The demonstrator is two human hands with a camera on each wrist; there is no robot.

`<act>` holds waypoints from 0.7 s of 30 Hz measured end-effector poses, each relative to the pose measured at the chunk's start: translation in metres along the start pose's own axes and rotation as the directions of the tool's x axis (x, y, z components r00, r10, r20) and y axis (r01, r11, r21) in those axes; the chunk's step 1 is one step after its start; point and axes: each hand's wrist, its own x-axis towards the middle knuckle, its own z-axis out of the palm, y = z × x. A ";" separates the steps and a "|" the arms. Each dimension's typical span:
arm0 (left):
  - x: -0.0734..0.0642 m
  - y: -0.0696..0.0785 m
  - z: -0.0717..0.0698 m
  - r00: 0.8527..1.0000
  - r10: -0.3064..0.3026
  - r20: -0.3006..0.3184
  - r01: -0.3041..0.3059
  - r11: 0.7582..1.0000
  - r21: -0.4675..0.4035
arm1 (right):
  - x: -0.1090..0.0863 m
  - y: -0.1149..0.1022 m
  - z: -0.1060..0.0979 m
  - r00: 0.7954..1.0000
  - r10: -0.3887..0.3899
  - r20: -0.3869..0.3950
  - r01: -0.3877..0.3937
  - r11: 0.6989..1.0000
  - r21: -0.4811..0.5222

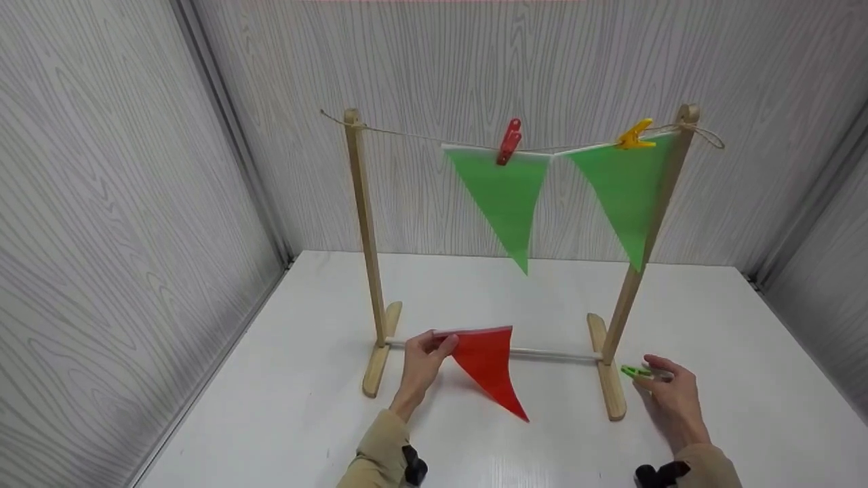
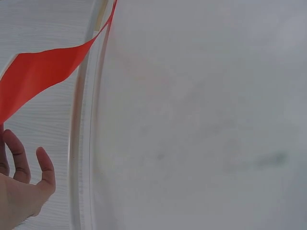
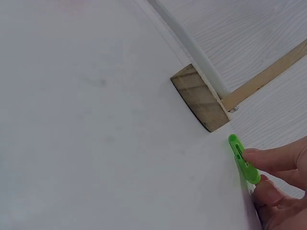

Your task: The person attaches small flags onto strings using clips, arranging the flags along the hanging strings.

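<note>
A red triangular pennant with a white top edge hangs from my left hand, which pinches its upper left corner in front of the stand's low crossbar. In the left wrist view the pennant curves away above the fingers. Right of the stand's right foot, my right hand pinches a green clothespin between thumb and fingers. The clothespin shows plainly in the right wrist view, just off the end of the wooden foot.
Between two wooden posts runs a string. A red clothespin and a yellow clothespin hold two green pennants on it. The stand's feet rest on a white table, with grained walls around.
</note>
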 end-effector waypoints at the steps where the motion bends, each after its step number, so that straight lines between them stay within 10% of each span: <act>1: 0.000 0.000 0.000 1.000 -0.002 0.000 0.002 1.000 -0.001 | 0.000 0.000 0.000 1.000 0.001 0.001 -0.001 1.000 -0.007; 21: 0.001 -0.002 0.000 1.000 0.022 0.003 -0.022 1.000 0.019 | 0.002 -0.001 -0.003 1.000 -0.021 0.007 0.022 0.997 -0.072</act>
